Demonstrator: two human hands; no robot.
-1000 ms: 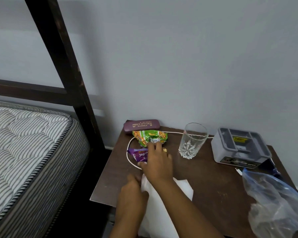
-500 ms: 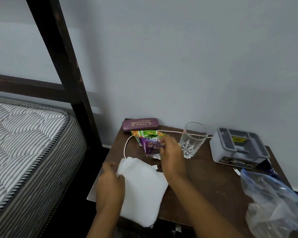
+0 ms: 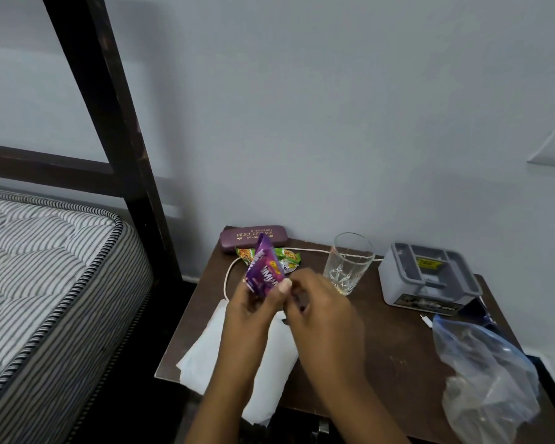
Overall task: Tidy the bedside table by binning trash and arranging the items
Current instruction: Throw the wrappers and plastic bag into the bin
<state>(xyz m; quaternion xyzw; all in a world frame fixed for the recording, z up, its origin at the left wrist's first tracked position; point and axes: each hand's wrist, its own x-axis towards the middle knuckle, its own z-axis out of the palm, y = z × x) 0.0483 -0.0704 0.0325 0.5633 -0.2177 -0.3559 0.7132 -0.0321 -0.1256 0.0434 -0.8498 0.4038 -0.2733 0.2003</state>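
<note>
Purple crinkled snack wrapper point(image 3: 265, 270) is held up above the dark wooden worktop point(image 3: 398, 347), pinched at its lower edge between thumb and fingers of the left hand point(image 3: 253, 312). Its long axis stands near upright and the top corner points up toward the wall. The right hand point(image 3: 321, 306) sits just beside it with fingers curled; cannot tell if it grips anything. White paper sheet point(image 3: 269, 363) lies beneath both hands. Green snack wrapper point(image 3: 290, 258) lies beyond them.

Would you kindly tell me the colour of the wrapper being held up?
Purple with white lettering; the wrapper shows best in the head view.
</note>
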